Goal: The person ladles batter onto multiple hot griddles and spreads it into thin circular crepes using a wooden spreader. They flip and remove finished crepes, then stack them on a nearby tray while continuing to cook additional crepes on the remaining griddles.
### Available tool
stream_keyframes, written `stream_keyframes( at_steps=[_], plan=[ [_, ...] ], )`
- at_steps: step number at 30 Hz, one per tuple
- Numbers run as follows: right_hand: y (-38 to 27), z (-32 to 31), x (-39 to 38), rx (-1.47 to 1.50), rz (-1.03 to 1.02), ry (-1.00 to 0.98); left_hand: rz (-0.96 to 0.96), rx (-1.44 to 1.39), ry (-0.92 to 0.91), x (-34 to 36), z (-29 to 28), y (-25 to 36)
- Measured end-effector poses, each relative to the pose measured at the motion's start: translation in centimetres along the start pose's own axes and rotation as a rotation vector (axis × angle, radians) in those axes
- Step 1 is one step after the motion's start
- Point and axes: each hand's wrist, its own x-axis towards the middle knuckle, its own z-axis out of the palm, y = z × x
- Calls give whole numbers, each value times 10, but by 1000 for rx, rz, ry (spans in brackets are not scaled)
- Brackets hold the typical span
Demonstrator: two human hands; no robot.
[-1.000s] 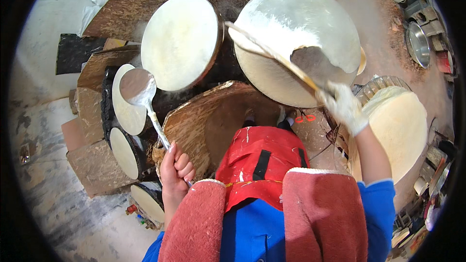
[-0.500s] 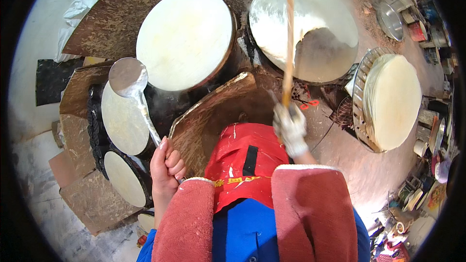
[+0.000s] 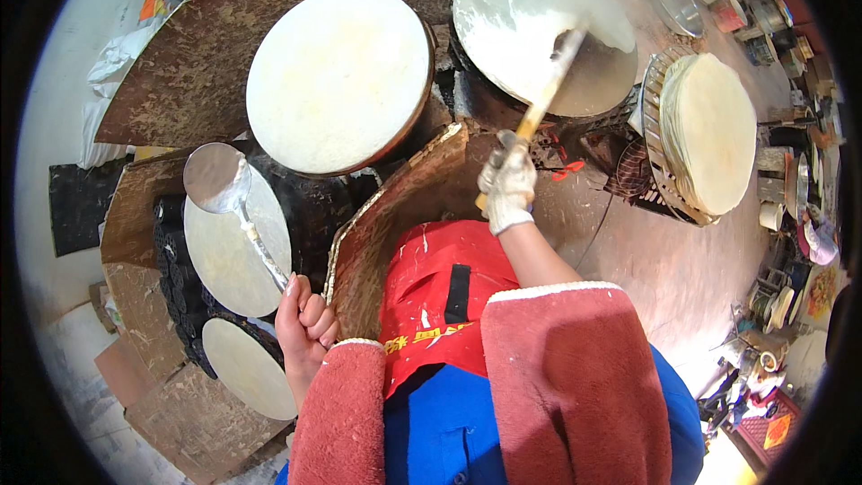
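Note:
My bare left hand [image 3: 305,323] is closed around the handle of a metal ladle [image 3: 215,178]. Pale batter coats part of its bowl, which hovers over the upper of two smaller round plates at left. In a white knitted glove, my right hand [image 3: 509,181] grips a wooden stick [image 3: 543,108]. Its blurred far end lies over the far right griddle [image 3: 597,81]. White wet batter [image 3: 498,13] covers that griddle's left and far parts, with steam above; the near right part is dark and bare. A round white sheet [image 3: 341,81] covers the griddle beside it.
A slatted rack [image 3: 657,171] at right bears a stack of thin round flatbreads [image 3: 709,135]. Red-handled scissors [image 3: 567,171] lie below the far right griddle. A curved brown board [image 3: 386,207] stands before me; black briquettes [image 3: 175,260] line the left. Farther back sits a metal bowl [image 3: 678,7].
My right hand has come left and nearer the griddle, and the stick now slants to the right with its far end lower over the batter. The ladle remains in my left hand.

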Motion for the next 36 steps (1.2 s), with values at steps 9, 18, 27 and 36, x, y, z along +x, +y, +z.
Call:
stream_keyframes(
  at_steps=[9,18,27,36],
  plan=[
    [-6,41,0,-359,53,150,-55,19,-85,6,-1,7],
    [-40,5,17,-140,-8,212,-58,92,-95,9,15,-3],
    [-94,-73,-14,-463,136,21,-115,165,-77,20,54,-27],
    [-112,-111,-7,-781,-49,-222,-127,217,-125,20,97,-62]
  ],
)
